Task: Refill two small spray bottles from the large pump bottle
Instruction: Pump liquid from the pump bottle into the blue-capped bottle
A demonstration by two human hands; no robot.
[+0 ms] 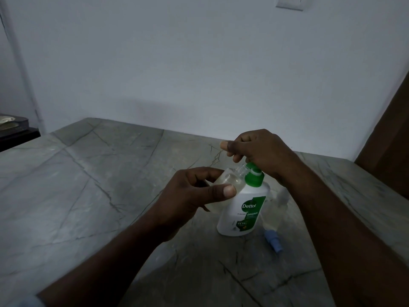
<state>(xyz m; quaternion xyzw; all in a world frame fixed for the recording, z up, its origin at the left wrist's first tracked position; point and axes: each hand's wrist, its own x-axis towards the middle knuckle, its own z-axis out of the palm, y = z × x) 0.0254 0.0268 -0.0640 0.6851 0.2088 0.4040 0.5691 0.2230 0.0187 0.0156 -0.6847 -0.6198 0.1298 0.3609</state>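
A large white pump bottle point(242, 214) with a green pump head and green label stands upright on the grey stone table. My right hand point(257, 151) rests on top of the pump head, fingers curled over it. My left hand point(194, 193) grips a small clear spray bottle point(232, 179), uncapped and tilted, with its threaded neck up against the green pump nozzle. A second clear small bottle point(277, 207) stands behind and to the right of the pump bottle, partly hidden by my right forearm. A blue spray cap point(274, 241) lies on the table beside it.
The grey veined stone table point(99, 185) runs to a white wall behind. A brown wooden panel point(389, 138) rises at the right edge. A dark object point(13, 129) sits off the table's far left corner.
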